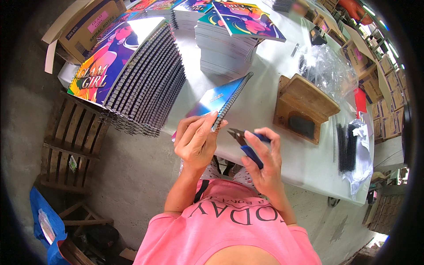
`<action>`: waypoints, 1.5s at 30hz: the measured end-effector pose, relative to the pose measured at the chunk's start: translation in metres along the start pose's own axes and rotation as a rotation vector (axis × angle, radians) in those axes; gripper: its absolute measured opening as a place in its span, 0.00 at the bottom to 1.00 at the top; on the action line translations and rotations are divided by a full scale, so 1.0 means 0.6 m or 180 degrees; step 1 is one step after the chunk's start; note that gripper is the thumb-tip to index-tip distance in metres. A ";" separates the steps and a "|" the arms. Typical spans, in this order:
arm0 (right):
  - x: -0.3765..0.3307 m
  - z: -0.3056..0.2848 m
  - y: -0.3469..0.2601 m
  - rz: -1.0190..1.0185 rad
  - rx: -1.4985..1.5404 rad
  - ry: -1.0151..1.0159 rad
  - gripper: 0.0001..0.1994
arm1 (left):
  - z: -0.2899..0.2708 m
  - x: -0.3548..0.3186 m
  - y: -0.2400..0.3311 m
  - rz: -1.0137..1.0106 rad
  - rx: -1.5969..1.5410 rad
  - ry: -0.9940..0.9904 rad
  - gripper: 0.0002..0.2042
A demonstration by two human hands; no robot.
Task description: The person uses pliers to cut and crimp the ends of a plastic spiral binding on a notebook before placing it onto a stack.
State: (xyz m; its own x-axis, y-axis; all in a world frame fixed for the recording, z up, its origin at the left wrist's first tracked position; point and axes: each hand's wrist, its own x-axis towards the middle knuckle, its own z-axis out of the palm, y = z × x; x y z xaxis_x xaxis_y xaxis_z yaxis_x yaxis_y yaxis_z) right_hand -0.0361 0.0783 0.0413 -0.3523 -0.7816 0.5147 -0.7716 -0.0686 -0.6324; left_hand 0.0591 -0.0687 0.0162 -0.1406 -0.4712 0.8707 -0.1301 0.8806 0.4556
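My left hand (197, 140) grips a spiral notebook (216, 100) by its near end, over the table's front edge. The notebook has a blue cover and a dark wire coil along its right side. Just right of that coil's near end, my right hand (266, 165) holds blue-handled wire cutters (248, 148). The cutters' jaws are parted and point at the coil without visibly touching it. A tall stack of spiral notebooks (145, 79) with colourful covers stands to the left, coils facing me. Behind the held notebook rises another stack of notebooks (225, 51), its top one askew.
A wooden stand with a dark pad (301, 126) sits on the white table (260, 88), right of my hands. Clear plastic wrap (327, 66) and black wire coils (346, 148) lie farther right. An open cardboard box (86, 33) is at back left, and a slatted wooden chair (70, 145) stands below it.
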 end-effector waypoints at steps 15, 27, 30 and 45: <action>-0.007 0.013 0.003 0.1292 0.2184 -0.0766 0.20 | 0.007 -0.004 0.006 0.0098 -0.0209 -0.0095 0.19; -0.130 -0.001 0.147 0.1511 -0.2649 -0.0621 0.24 | 0.002 0.030 0.012 -0.1942 -0.2469 0.0806 0.17; -0.111 0.002 0.140 0.1203 -0.2705 -0.0079 0.29 | -0.008 0.023 0.019 -0.2078 -0.2716 0.0782 0.12; 0.318 -0.018 0.013 0.0141 0.4700 0.0716 0.25 | -0.211 0.203 0.059 -0.0538 -0.1600 0.0878 0.21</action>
State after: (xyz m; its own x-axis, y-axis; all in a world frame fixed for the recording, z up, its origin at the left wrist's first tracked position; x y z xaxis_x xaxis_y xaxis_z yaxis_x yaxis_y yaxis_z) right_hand -0.1149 -0.0648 0.1411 -0.5385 -0.6998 0.4693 0.4107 -0.7044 -0.5789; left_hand 0.1617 -0.0886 0.1620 0.1105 -0.6359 0.7639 0.3615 0.7416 0.5651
